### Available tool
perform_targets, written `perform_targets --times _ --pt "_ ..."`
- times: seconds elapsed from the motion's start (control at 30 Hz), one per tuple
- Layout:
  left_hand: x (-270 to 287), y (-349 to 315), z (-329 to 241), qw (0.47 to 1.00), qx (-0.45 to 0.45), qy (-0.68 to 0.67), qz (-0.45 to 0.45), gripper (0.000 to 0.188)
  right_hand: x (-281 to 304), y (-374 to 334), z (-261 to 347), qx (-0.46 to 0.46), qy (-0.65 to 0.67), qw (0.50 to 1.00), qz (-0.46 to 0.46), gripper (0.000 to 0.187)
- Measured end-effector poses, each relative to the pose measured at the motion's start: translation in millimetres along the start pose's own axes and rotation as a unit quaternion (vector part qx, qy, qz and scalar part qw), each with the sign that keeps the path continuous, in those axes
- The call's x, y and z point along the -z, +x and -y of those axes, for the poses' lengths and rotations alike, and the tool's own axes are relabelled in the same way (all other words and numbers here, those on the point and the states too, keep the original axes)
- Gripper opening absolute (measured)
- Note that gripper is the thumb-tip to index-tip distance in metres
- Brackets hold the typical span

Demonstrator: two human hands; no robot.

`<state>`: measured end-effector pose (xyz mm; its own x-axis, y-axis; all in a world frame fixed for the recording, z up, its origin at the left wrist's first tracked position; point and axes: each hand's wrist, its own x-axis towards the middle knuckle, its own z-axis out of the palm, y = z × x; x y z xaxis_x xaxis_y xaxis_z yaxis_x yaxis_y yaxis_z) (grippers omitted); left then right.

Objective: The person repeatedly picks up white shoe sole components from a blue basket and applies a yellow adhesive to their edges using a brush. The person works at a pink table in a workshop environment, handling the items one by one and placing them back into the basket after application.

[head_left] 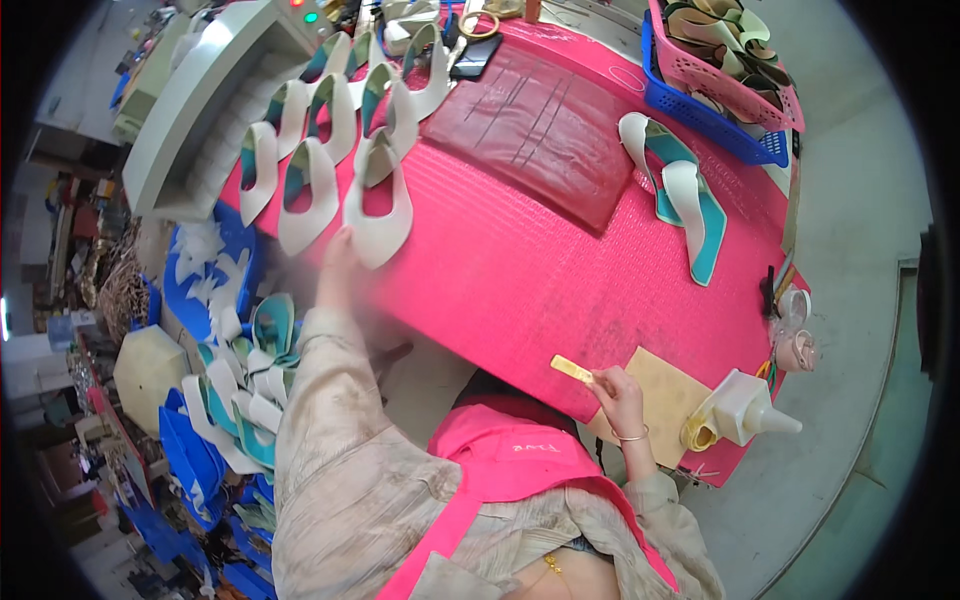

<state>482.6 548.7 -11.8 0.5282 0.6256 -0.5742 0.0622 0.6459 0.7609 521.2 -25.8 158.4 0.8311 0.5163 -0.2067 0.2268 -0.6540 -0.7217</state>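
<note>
My left hand [339,257] reaches to the front of the row of shoes and pinches the edge of a white shoe upper [389,232] with a cut-out middle. That hand is slightly blurred, and its fingers are partly hidden. Several similar white uppers [309,212] with green lining stand behind and beside it on the pink table. At the near edge, my right hand [619,397] grips a small flat yellow spreader [571,369], held over a tan sheet [655,385]. A white squeeze bottle [741,408] with a nozzle lies right of this hand, beside a yellow-stained cup [700,430].
A dark red mat [540,125] covers the table's far middle. Two white-and-teal shoe pieces [690,200] lie to its right. Stacked pink and blue baskets [715,130] stand far right. At left are a grey box-like machine [205,110] and blue bins [195,450] with shoe parts.
</note>
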Motion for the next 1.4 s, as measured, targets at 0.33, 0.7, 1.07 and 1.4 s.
perform_targets --times 0.33,0.7,1.07,1.4 --pt "-30 -71 -59 0.879 -0.318 0.330 -0.130 0.025 76 212 -51 -0.049 0.170 0.874 -0.453 0.035" --pt "-416 -257 74 0.645 -0.458 0.349 0.503 0.056 119 150 -70 -0.097 0.316 0.810 -0.485 0.009" --pt "-532 -209 172 0.386 -0.374 0.684 0.494 0.023 145 18 -65 -0.138 0.211 0.849 -0.464 0.007" --pt "-515 -361 126 0.369 -0.279 0.352 0.814 0.054 164 -62 -29 -0.160 0.297 0.873 -0.352 0.016"
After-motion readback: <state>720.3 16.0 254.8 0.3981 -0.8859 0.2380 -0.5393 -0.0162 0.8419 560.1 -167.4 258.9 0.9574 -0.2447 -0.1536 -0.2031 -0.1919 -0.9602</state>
